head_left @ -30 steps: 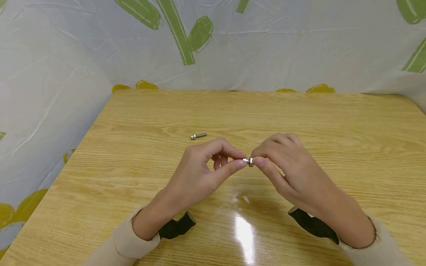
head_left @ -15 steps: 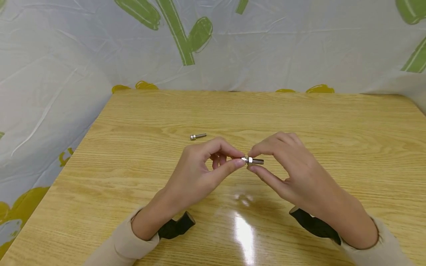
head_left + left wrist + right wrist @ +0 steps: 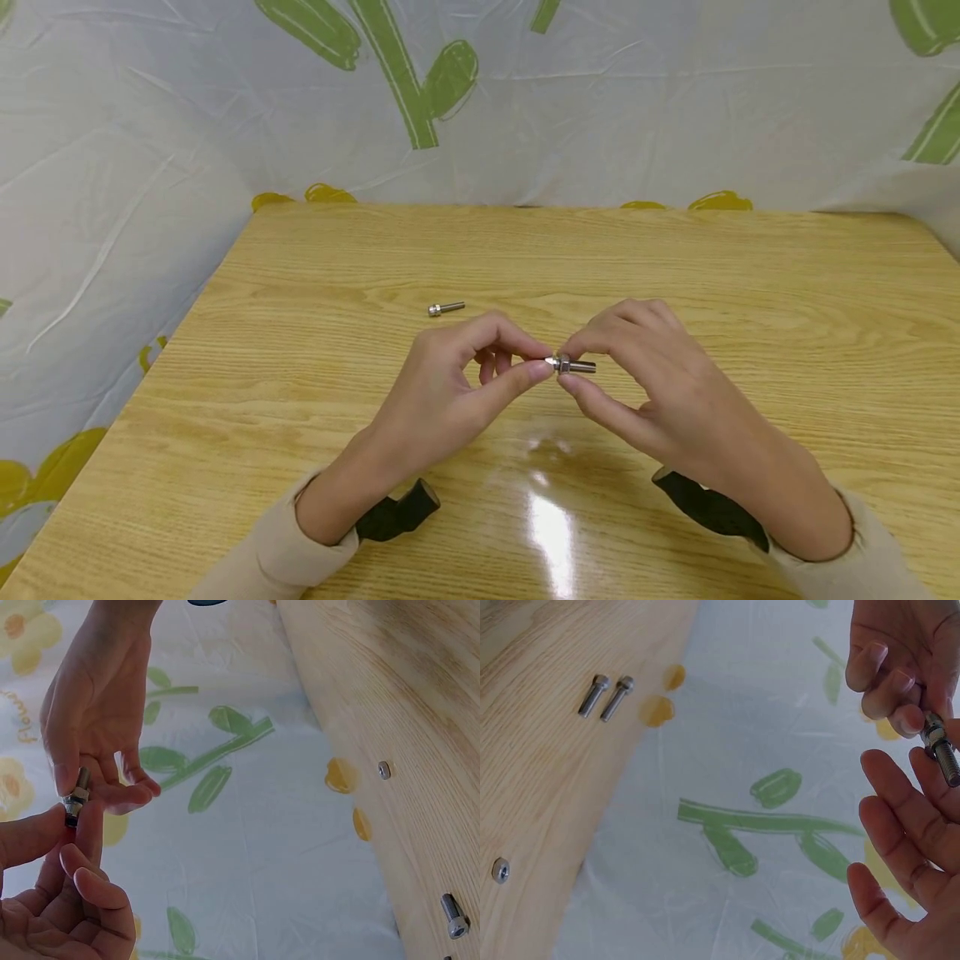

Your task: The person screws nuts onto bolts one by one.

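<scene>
My left hand (image 3: 457,379) pinches the head end of a metal bolt (image 3: 582,367) between thumb and index finger, above the table. A hex nut (image 3: 565,364) sits on the bolt close to the head, with the bare shaft pointing right. At this nut are the thumb and index fingertips of my right hand (image 3: 667,392), one on each side. In the right wrist view the threaded shaft (image 3: 948,763) sticks out past the fingers. Another bolt (image 3: 447,308) lies on the table beyond my left hand, a ring-like part by its head.
The wood-grain table (image 3: 337,250) meets a flower-print sheet (image 3: 600,108) at its back and left. The right wrist view shows two bolts, one thicker bolt (image 3: 594,695) and one slimmer bolt (image 3: 618,698), and a loose nut (image 3: 501,871) on wood.
My right thumb and index finger have drawn back left from over the shaft to the nut, uncovering the shaft. The nut's faces look turned. My left hand holds still.
</scene>
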